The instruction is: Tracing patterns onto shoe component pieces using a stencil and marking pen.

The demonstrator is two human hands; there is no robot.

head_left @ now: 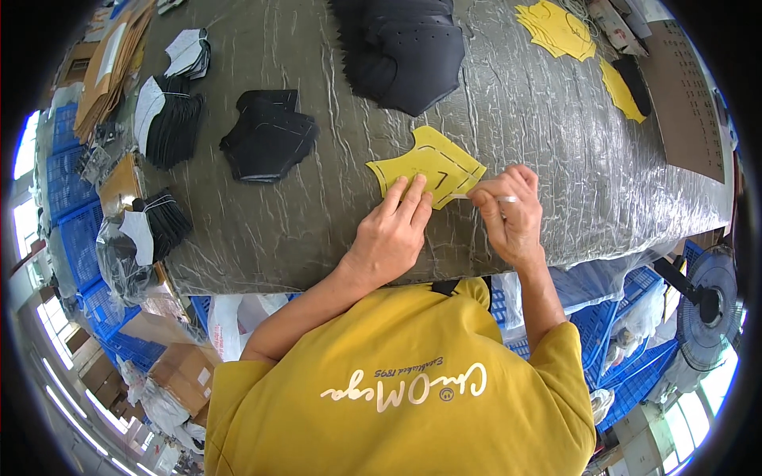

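A yellow pattern template (432, 159) with slots along its edges lies on the covered table before me. My left hand (389, 239) rests on its lower left part, fingers stretched out and pressing it flat. At the template's lower right edge, my right hand (512, 213) is closed in a pinch around a thin whitish pen-like tool (458, 196), its tip by an edge slot. Most of the tool is hidden by the fingers. Whether a dark piece lies under the template I cannot tell. Beyond it sits a large stack of black cut pieces (409, 59).
More black pieces (270, 139) lie at left, near tied bundles (173, 119) with white tops. Yellow templates (556, 30) and a brown board (686, 103) are at the far right. Below the table's right edge stand a fan (709, 308) and blue crates (635, 389).
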